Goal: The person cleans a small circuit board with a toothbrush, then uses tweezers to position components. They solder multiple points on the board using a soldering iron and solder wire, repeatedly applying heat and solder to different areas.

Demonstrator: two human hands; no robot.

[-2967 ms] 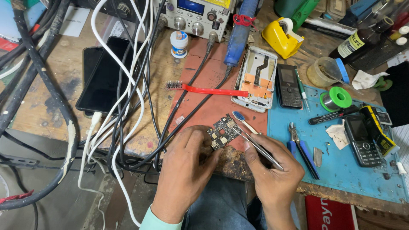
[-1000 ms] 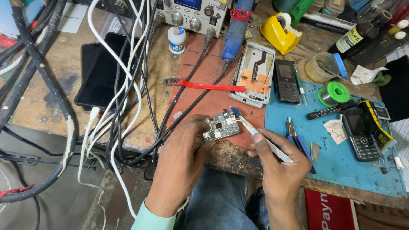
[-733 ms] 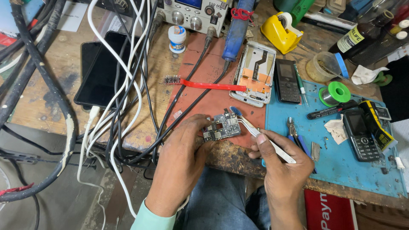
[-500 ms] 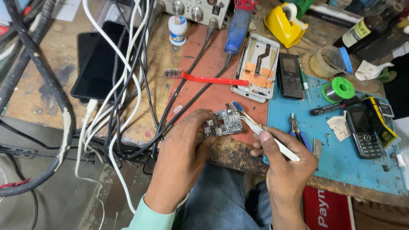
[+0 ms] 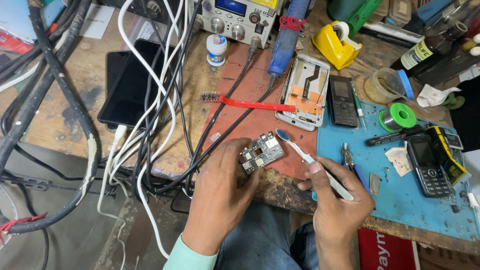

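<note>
You have the small circuit board (image 5: pixel 262 152) pinched by its edge in your left hand (image 5: pixel 220 195), tilted up just above the front lip of the bench (image 5: pixel 60 125), over the reddish mat (image 5: pixel 250 120). Your right hand (image 5: pixel 336 204) is closed around a white-handled tool with a blue tip (image 5: pixel 300 150), the tip sitting just beside the board's upper right corner, close to it, though I cannot tell whether it touches. By the look of it you are in the middle of working on the board's surface with that tip, probing or cleaning. The next move calls for a steady left grip and a light, short stroke, since the board is held only by the fingers (image 5: pixel 243 159) along one side.

Beyond the board lies an opened phone frame (image 5: pixel 304 92) with an orange flex inside, a dark keypad phone (image 5: pixel 342 100) beside it, and a red-handled brush (image 5: pixel 250 103).

For containers: the clear round tub (image 5: pixel 382 86) on the blue mat (image 5: pixel 400 200) stands open, its blue lid leaning at its side; its contents are too dim to tell. The small white jar (image 5: pixel 216 49) near the meter is capped. The dark bottle (image 5: pixel 425 47) at the far right is shut too.
</note>
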